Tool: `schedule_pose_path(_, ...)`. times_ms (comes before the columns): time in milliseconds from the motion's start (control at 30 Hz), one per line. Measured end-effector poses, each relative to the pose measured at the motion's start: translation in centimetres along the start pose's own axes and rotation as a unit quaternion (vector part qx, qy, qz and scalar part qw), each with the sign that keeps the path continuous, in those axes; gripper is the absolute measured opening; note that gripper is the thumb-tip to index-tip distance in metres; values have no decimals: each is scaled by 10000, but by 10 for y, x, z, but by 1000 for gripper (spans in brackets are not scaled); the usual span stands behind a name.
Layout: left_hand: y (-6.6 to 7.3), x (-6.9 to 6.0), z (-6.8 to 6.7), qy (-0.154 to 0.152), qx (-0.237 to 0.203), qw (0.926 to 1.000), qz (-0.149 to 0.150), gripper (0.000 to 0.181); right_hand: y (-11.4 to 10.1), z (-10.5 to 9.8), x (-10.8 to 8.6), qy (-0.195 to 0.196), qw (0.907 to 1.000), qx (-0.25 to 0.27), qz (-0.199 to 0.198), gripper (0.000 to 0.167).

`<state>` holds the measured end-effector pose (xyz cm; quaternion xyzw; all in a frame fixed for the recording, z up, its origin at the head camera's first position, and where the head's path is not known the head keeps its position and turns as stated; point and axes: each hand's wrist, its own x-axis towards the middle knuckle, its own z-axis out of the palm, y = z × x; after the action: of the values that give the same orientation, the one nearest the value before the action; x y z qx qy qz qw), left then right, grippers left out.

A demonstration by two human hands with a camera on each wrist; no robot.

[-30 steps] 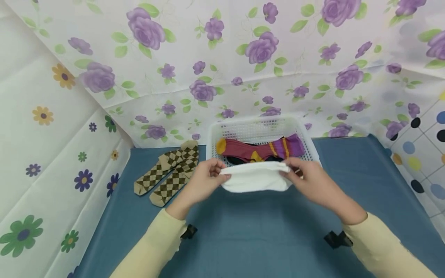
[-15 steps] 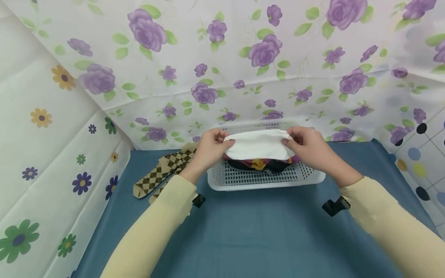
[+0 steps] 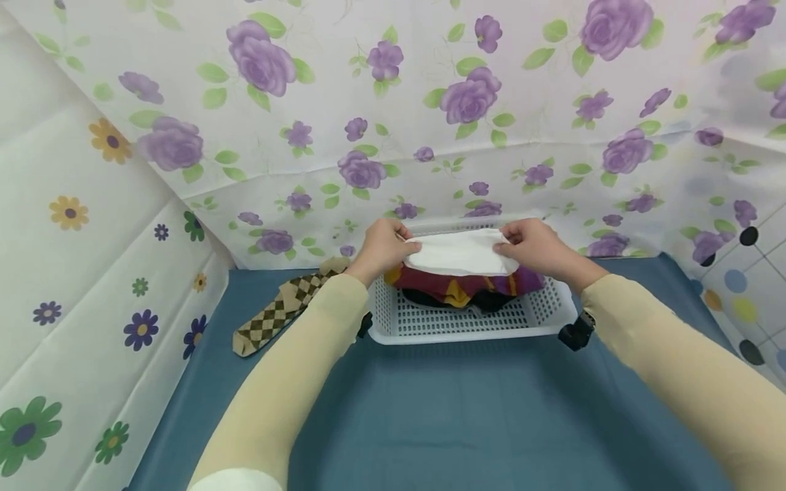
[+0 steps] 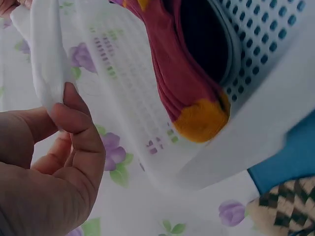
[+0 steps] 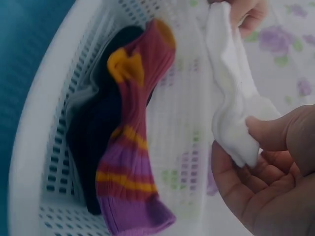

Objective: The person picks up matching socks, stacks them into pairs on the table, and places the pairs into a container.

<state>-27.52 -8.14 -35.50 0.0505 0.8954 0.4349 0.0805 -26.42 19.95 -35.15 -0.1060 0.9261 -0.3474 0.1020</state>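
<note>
A pair of white socks [image 3: 462, 254], laid together, stretches between my two hands above the far part of a white plastic basket [image 3: 473, 338]. My left hand [image 3: 382, 251] pinches one end between thumb and fingers. The other end is pinched by my right hand [image 3: 535, 247]. Under the white socks, maroon socks [image 5: 135, 98] with yellow toes and purple striped cuffs lie in the basket. Dark socks [image 5: 98, 128] with a grey edge sit below them, partly covered. In the left wrist view, a yellow toe [image 4: 203, 120] points toward the basket's end wall.
Checkered tan and brown socks [image 3: 270, 320] lie on the blue tabletop [image 3: 454, 409] left of the basket, partly hidden by my left sleeve. Behind the basket rises a floral sheet [image 3: 362, 170]. Patterned sheets also stand along the left and right sides.
Both hands have moved forward with the white socks, from the basket's near edge to above its far part. In the last half second they shifted only slightly; the maroon socks show more below.
</note>
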Motion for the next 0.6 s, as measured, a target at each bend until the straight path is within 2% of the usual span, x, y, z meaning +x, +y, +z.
schedule_pose_path(167, 3, 14, 8, -85, 613, 9981, -6, 17, 8, 3, 17, -366, 9989, -261, 158, 20)
schedule_pose_path(300, 3, 26, 19, -189, 1175, 9926, -237, 13, 17, 9, 27, -708, 9971, -215, 202, 36)
schedule_pose_path(433, 9, 34, 28, -318, 1535, 9864, -499, 3, 23, 13, 35, -907, 9947, -433, 227, 36)
schedule_pose_path(600, 9, 41, 37, -478, 1685, 9808, -864, 16, 24, 16, 44, -943, 9906, -976, 156, 45)
